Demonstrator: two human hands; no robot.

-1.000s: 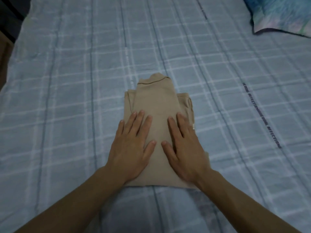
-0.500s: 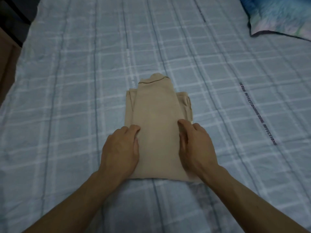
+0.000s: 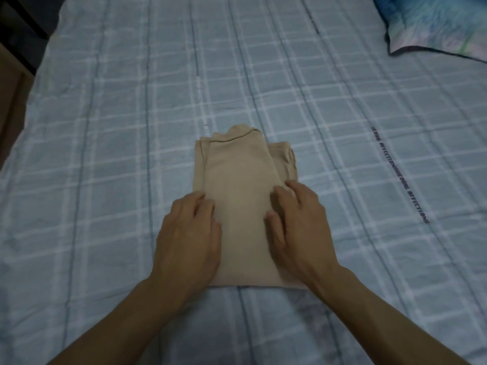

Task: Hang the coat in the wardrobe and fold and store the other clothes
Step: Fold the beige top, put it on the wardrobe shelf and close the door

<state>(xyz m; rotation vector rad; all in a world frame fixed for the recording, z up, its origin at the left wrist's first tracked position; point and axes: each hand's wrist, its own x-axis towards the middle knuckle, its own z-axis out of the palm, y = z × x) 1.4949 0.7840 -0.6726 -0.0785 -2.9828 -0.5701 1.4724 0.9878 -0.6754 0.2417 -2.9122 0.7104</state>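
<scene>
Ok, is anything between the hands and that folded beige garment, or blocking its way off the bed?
Nothing visible. The left hand and right hand both touch the folded beige garment, one on each side. The pillow lies far off to the right. Storage is out of view, so that path can't be judged.

Both bare forearms reach forward and converge. The left hand [image 3: 188, 241] lies knuckles up, fingers curled round the left edge of the garment [image 3: 239, 185]. The right hand [image 3: 300, 230] grips the right edge, fingers bent, thumb on top.
</scene>
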